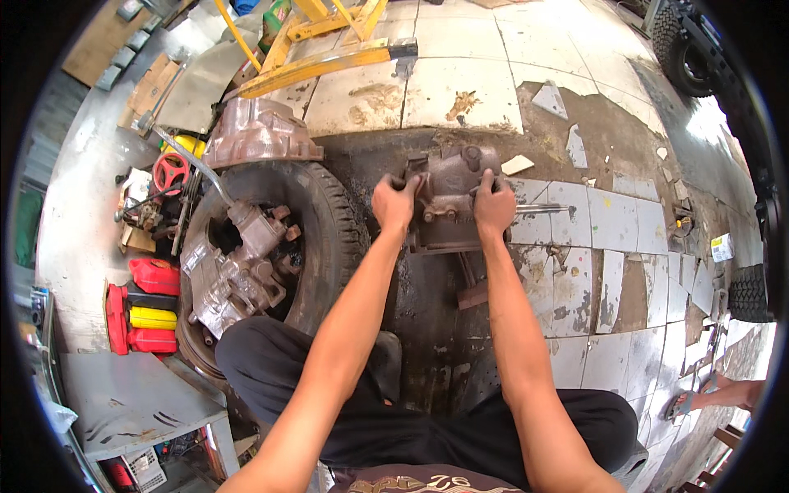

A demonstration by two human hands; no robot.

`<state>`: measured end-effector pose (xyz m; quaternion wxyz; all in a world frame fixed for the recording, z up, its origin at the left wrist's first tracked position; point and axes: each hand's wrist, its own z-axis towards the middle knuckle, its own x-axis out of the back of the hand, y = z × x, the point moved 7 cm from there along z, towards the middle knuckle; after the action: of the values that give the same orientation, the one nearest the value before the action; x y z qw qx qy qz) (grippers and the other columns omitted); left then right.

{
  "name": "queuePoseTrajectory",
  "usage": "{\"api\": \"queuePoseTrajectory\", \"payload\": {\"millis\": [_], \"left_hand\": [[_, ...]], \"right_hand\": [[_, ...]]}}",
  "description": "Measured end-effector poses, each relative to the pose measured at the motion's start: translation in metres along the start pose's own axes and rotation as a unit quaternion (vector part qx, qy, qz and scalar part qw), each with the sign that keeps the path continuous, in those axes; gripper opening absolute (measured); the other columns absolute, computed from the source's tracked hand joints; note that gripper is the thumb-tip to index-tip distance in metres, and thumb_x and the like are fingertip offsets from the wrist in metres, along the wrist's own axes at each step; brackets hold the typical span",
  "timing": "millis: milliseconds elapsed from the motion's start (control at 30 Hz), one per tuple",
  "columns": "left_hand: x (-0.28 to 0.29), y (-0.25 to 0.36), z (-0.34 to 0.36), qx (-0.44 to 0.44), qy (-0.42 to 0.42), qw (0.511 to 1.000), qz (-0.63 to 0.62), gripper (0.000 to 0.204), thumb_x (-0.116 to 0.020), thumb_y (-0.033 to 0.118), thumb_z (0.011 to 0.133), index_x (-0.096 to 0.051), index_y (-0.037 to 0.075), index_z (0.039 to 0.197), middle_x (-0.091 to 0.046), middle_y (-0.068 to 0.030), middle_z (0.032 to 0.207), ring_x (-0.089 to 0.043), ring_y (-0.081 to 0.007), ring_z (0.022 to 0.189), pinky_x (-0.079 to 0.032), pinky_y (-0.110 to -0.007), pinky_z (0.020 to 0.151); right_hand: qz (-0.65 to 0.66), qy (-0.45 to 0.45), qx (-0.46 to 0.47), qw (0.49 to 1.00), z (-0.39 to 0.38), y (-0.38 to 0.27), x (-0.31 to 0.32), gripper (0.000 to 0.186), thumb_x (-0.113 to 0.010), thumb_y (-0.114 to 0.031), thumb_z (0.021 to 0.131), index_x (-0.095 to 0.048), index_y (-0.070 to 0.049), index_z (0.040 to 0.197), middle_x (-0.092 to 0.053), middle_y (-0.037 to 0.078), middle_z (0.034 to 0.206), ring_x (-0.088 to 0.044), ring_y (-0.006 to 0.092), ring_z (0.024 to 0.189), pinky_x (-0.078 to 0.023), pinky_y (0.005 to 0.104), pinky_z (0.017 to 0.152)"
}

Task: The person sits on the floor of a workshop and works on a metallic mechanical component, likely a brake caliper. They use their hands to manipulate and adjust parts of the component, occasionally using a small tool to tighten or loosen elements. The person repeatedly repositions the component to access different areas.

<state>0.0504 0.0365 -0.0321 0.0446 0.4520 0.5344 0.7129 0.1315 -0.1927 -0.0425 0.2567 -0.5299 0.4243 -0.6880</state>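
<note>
A brown-grey cast-metal gearbox case (pixel 450 182) is in front of me, low over the dark, oily floor. My left hand (pixel 394 202) is closed on its left end, thumb and fingers hooked at the edge. On the opposite end my right hand (pixel 495 204) grips the upper rim, fingers partly hidden. A slim metal shaft (pixel 544 209) sticks out to the right past that hand. Under the case, a dark metal piece (pixel 472 296) shows between my forearms. Left of my knees, a second metal gearbox assembly (pixel 234 283) with a long lever rests in a tyre (pixel 341 226).
A bell-shaped metal housing (pixel 261 135) stands behind the tyre, near a yellow steel stand (pixel 329 62). Red and yellow plastic containers (pixel 154 279) and a grey metal cabinet (pixel 140 394) are at left. Broken tiles (pixel 612 218) cover the right floor; another person's foot (pixel 686 403) is there.
</note>
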Motion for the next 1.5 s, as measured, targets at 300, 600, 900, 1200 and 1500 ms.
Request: {"api": "queuePoseTrajectory", "payload": {"millis": [300,600,900,1200,1500], "left_hand": [[-0.007,0.001,0.014,0.059,0.013,0.997,-0.044,0.051,-0.085,0.038,0.071,-0.065,-0.003,0.093,-0.070,-0.0194,0.094,-0.067,-0.0283,0.085,-0.049,-0.038,0.080],[-0.019,0.006,-0.005,-0.012,0.023,1.000,-0.014,0.057,-0.085,0.039,0.071,-0.058,-0.005,0.096,-0.063,-0.0213,0.098,-0.061,-0.0362,0.092,-0.047,-0.046,0.082],[-0.024,0.037,0.017,-0.110,-0.111,0.971,0.183,0.054,-0.083,0.039,0.069,-0.063,-0.002,0.098,-0.062,-0.0202,0.102,-0.061,-0.0384,0.097,-0.050,-0.045,0.085],[-0.022,0.053,0.031,-0.200,-0.050,0.950,0.234,0.041,-0.065,0.037,0.089,-0.065,0.000,0.107,-0.063,-0.0229,0.105,-0.063,-0.0431,0.097,-0.051,-0.050,0.082],[0.011,0.024,0.056,-0.097,-0.112,0.980,0.130,0.051,-0.055,0.049,0.093,-0.071,0.000,0.091,-0.069,-0.0232,0.084,-0.067,-0.0409,0.085,-0.049,-0.044,0.072]], "right_hand": [[0.028,-0.015,0.002,0.999,-0.003,0.002,-0.010,0.045,-0.052,-0.044,0.094,-0.069,-0.004,0.084,-0.067,0.024,0.079,-0.065,0.0450,0.078,-0.048,0.0514,0.069],[0.034,0.002,0.016,0.999,0.003,0.010,-0.002,0.044,-0.052,-0.042,0.095,-0.068,-0.002,0.085,-0.065,0.025,0.076,-0.063,0.0467,0.077,-0.047,0.0526,0.067],[0.071,-0.017,0.029,0.997,0.000,0.013,-0.008,0.044,-0.052,-0.042,0.096,-0.067,-0.003,0.084,-0.064,0.025,0.072,-0.063,0.0466,0.074,-0.047,0.0521,0.065],[0.061,0.019,0.027,0.998,-0.006,0.006,-0.003,0.043,-0.051,-0.043,0.095,-0.069,-0.005,0.087,-0.065,0.023,0.071,-0.064,0.0459,0.072,-0.048,0.0517,0.064],[-0.006,-0.034,0.009,0.999,0.008,0.004,-0.002,0.043,-0.052,-0.044,0.094,-0.070,-0.005,0.093,-0.068,0.023,0.079,-0.066,0.0447,0.080,-0.051,0.0506,0.071]]}}
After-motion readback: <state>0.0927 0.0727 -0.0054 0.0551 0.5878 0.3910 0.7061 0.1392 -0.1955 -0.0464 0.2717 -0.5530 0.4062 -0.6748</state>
